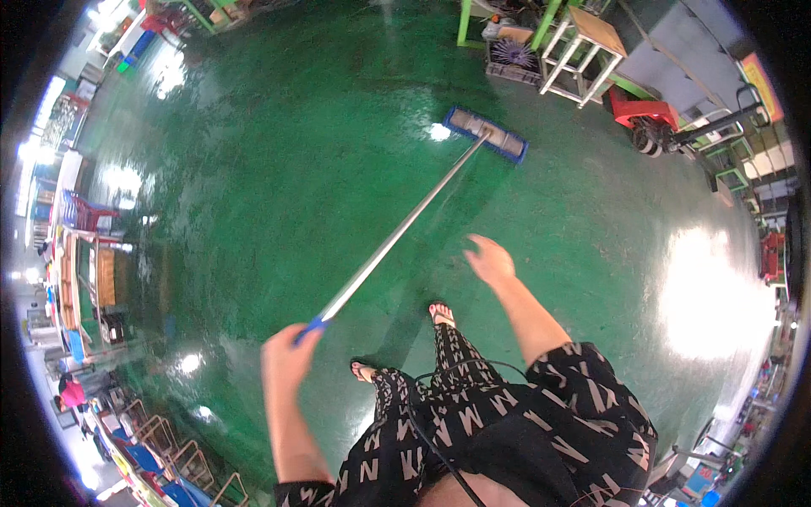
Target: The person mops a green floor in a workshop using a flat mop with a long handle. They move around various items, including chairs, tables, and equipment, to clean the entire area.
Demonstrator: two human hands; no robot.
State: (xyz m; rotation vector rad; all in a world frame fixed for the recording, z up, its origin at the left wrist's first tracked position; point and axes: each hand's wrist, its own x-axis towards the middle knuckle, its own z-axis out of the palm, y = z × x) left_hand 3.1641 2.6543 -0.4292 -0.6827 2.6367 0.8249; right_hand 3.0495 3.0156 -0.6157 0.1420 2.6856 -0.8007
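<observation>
A wide flat mop (409, 221) with a blue-edged head and a long silver pole slants across the green floor. Its head (487, 133) lies flat on the floor ahead of me and to the right. My left hand (289, 353) is wrapped round the blue grip at the near end of the pole. My right hand (491, 261) hangs in the air to the right of the pole, apart from it. Its thumb and fingers are parted and nothing is in it.
A wooden-topped stool (596, 32) and a dark crate (513, 66) stand beyond the mop head. To their right is a red pallet truck (644, 110). Metal-framed chairs (160, 456) line the lower left, near a person in pink (73, 393). A cable (420, 422) hangs before me.
</observation>
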